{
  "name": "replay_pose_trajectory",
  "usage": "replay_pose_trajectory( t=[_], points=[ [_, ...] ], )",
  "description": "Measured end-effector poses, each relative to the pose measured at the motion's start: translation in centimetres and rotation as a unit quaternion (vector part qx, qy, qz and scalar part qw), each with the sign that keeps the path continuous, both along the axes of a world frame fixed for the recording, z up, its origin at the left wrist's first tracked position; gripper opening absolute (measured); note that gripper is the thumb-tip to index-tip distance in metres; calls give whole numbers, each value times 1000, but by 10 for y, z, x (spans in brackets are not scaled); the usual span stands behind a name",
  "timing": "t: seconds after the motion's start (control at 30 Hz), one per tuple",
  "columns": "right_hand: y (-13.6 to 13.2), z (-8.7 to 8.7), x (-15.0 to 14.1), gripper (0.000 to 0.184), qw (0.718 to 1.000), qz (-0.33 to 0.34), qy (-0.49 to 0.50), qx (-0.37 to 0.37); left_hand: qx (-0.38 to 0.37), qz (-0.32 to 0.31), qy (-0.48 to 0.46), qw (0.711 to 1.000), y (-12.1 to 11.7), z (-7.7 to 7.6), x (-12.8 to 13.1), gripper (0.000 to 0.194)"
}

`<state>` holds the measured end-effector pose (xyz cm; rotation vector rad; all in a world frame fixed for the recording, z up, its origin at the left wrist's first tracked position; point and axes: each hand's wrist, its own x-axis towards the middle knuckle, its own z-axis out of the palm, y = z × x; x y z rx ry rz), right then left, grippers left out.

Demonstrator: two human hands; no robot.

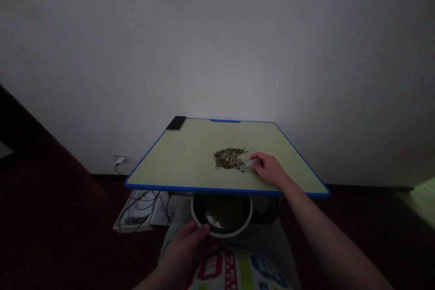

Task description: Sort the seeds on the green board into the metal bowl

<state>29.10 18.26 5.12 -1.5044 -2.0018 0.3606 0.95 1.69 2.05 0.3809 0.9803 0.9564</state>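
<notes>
On the folding table, a spread heap of small green and pale beans or grains (228,158) lies near the middle. My right hand (267,167) is closed on a small, thin, shiny, see-through piece (249,163), whose kind I cannot make out. Its tip touches the right side of the heap. Below the table's front edge, a white-rimmed bowl (224,235) rests at my lap, dark inside with greenish contents (224,210). My left hand (190,240) grips the bowl's near left rim, thumb on top; its other fingers are partly hidden beneath.
The pale table (180,163) has a blue edge and stands against the wall. A black phone (176,123) lies at its far left corner. Beside the bowl is a second dark container (267,210). White boxes with cables (139,208) sit under the table's left side.
</notes>
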Motion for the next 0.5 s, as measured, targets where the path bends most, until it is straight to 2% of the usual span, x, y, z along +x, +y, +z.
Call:
replay_pose_trajectory(
  t=[0.5],
  points=[
    [-1, 4, -3, 27, 1000, -14, -26, 2, 2, -3, 2, 1000, -4, -6, -2, 27]
  ],
)
